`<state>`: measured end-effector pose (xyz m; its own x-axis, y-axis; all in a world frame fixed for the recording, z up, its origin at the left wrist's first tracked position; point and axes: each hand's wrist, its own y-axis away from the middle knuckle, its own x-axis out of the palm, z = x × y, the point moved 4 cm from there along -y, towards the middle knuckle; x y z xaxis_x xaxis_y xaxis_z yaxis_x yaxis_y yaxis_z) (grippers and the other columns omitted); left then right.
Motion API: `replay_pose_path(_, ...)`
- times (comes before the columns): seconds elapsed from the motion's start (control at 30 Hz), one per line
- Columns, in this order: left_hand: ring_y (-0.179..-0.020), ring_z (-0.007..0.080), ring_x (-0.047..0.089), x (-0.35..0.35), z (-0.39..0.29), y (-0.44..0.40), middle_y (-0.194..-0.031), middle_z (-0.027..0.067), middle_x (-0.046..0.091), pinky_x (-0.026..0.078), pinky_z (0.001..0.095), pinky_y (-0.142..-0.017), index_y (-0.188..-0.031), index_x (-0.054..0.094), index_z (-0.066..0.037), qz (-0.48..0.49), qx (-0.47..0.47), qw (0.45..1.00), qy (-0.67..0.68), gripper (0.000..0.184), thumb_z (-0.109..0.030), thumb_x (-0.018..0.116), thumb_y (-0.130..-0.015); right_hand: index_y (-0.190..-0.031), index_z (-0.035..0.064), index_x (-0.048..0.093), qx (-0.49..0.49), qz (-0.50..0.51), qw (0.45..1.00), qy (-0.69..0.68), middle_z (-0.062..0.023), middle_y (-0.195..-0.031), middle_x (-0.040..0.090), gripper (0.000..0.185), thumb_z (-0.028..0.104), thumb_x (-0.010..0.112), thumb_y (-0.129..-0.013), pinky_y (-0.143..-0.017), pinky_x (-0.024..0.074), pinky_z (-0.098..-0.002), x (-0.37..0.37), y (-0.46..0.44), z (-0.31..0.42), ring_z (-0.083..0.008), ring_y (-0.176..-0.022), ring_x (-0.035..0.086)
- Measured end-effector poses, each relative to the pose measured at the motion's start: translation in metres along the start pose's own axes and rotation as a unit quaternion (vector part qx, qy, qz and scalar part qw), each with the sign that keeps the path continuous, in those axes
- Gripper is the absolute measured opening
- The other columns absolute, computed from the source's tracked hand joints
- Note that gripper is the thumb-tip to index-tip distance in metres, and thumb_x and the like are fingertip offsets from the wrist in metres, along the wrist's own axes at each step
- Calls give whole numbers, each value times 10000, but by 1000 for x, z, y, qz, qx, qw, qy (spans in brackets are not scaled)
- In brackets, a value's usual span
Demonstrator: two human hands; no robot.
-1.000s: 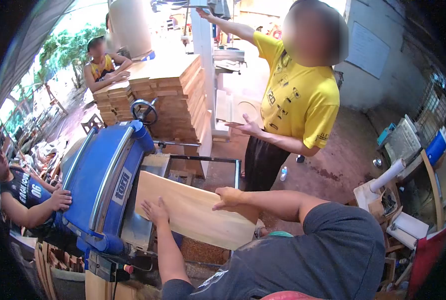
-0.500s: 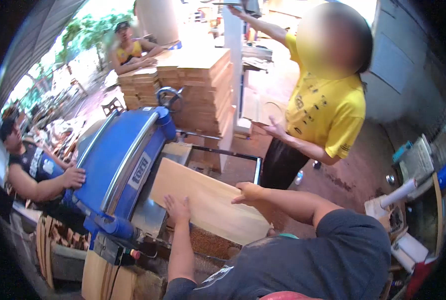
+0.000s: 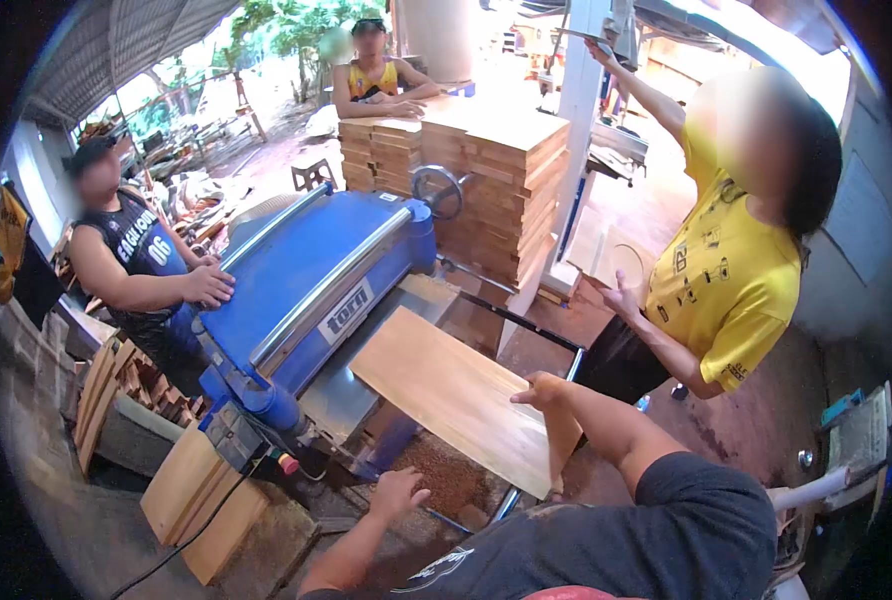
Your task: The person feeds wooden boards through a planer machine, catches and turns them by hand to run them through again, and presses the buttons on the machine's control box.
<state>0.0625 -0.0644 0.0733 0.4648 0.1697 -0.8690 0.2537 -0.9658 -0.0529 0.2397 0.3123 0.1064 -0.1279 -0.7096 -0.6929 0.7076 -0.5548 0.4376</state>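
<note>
Apparent sawdust (image 3: 451, 475) nearby; left hand (image 3: 398, 496) has released the board (image 3: 456, 390).

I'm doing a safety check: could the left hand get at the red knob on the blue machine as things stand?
Probably yes: the left hand looks empty, the red knob shows nearby, and the board lies on the hand's other side, out of the way. Depth is hard to judge.
</note>
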Motion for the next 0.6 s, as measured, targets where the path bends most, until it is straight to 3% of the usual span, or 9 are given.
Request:
replay_pose_path(0.13, -939, 263, 636, 4, -14, 1, -970, 81, 705, 414, 420, -907, -951, 713, -112, -88, -20, 996, -26, 329, -412, 666, -825, -915, 17, 676, 35, 54, 998, 9, -124, -841, 674, 502, 472, 786, -732, -704, 477, -400, 13, -43, -18, -250, -801, 613)
replay_pose_path(0.23, -877, 256, 646, 7, -15, 0, -863, 74, 710, 415, 416, -898, -864, 725, -124, -149, -45, 987, -34, 264, -378, 684, -806, -910, 40, 667, -214, 40, 952, 216, -103, -851, 655, 454, 465, 741, -770, -643, 482, -402, -28, -70, 41, -230, -765, 591)
replay_pose_path(0.27, -862, 260, 646, 7, -14, 0, -856, 76, 710, 415, 416, -898, -859, 726, -125, -152, -46, 987, -27, 257, -372, 686, -803, -951, 37, 661, -224, 30, 967, 121, -138, -987, 654, 472, 475, 713, -784, -727, 490, -430, -66, -61, 88, -276, -852, 602)
replay_pose_path(0.3, -847, 264, 646, 7, -13, 1, -848, 79, 709, 414, 416, -898, -853, 727, -126, -154, -50, 987, -21, 249, -366, 689, -800, -1033, 39, 640, -199, -33, 957, 207, -169, -1055, 625, 492, 459, 705, -785, -814, 481, -442, -95, -96, 107, -316, -934, 587)
replay_pose_path(0.33, -847, 264, 646, 8, -12, 0, -848, 79, 709, 414, 416, -898, -853, 727, -126, -153, -47, 987, -27, 249, -366, 689, -800, -1189, 31, 590, -434, -149, 879, 129, -194, -1083, 666, 638, 480, 719, -754, -796, 502, -454, -139, -83, 151, -331, -958, 644)
replay_pose_path(0.37, -837, 270, 642, 10, -10, -1, -839, 82, 708, 415, 416, -897, -845, 728, -129, -153, -49, 987, -21, 238, -359, 689, -798, -1212, 35, 566, -322, -210, 903, 192, -188, -1096, 669, 607, 426, 714, -772, -798, 505, -435, -182, -91, 182, -328, -949, 645)
replay_pose_path(0.4, -827, 275, 639, 11, -10, 1, -831, 86, 707, 415, 416, -896, -836, 730, -131, -152, -54, 987, -14, 228, -352, 689, -797, -1109, 37, 572, -335, -165, 928, -14, -192, -1046, 617, 509, 379, 724, -763, -847, 471, -430, -221, -35, 234, -340, -975, 590)
replay_pose_path(0.5, -833, 296, 631, -4, -25, -3, -833, 99, 705, 413, 417, -902, -835, 729, -119, -97, -113, 989, -17, 276, -387, 665, -818, -1338, -83, 415, -276, -297, 907, 113, -289, -1275, 544, 799, 424, 715, -799, -982, 448, -421, -328, -30, 310, -367, -1173, 553)
replay_pose_path(0.6, -857, 319, 625, 4, -19, -7, -828, 124, 700, 408, 416, -916, -839, 727, -103, -88, -159, 982, -46, 355, -442, 620, -854, -1344, -87, 401, -247, -340, 885, 198, -299, -1263, 547, 825, 441, 719, -797, -1005, 433, -417, -380, 18, 363, -399, -1190, 533)
